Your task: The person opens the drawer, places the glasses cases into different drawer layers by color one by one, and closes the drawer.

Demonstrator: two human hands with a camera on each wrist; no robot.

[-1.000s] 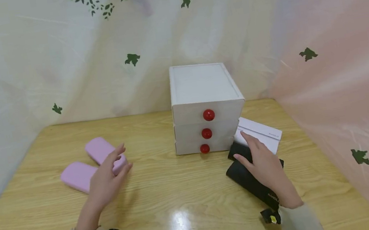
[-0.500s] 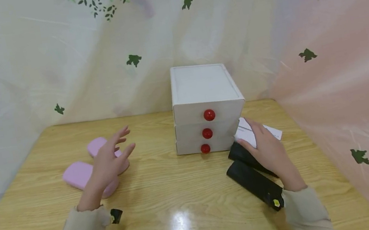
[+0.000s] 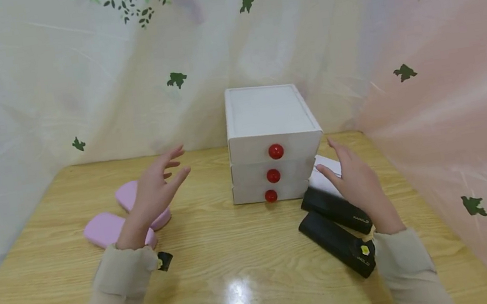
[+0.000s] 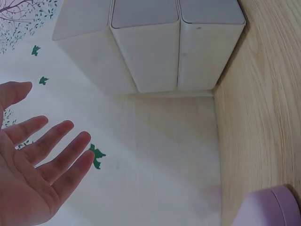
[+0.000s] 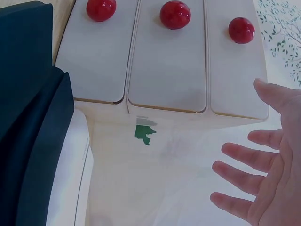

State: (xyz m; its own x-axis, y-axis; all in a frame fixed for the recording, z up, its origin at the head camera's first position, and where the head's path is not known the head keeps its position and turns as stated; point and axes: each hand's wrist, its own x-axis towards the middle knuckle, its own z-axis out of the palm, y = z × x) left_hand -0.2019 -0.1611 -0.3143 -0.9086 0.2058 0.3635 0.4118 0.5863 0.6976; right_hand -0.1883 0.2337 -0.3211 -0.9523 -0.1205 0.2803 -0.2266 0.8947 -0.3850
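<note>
A white three-drawer box point(image 3: 266, 112) stands at the back of the table, each drawer front bearing a round red knob point(image 3: 276, 151). To its left, my left hand point(image 3: 153, 194) hovers with fingers spread, partly covering two pink cases point(image 3: 104, 229). My right hand point(image 3: 357, 179) is raised near the box's right side, fingers extended and holding nothing. Below and left of it lie two black cases point(image 3: 337, 243) and, partly hidden behind the hand, white cases point(image 3: 323, 182). In the right wrist view, the drawers point(image 5: 167, 70) look closed.
The wooden table point(image 3: 222, 260) ends at a pale curtain point(image 3: 129, 85) printed with leaves, which rises behind the box. A pinkish side of the curtain point(image 3: 467, 129) borders the table on the right.
Both hands have moved forward. The left hand has gone up and right, away from the pink cases; the right has passed over the black and white cases, which stay put.
</note>
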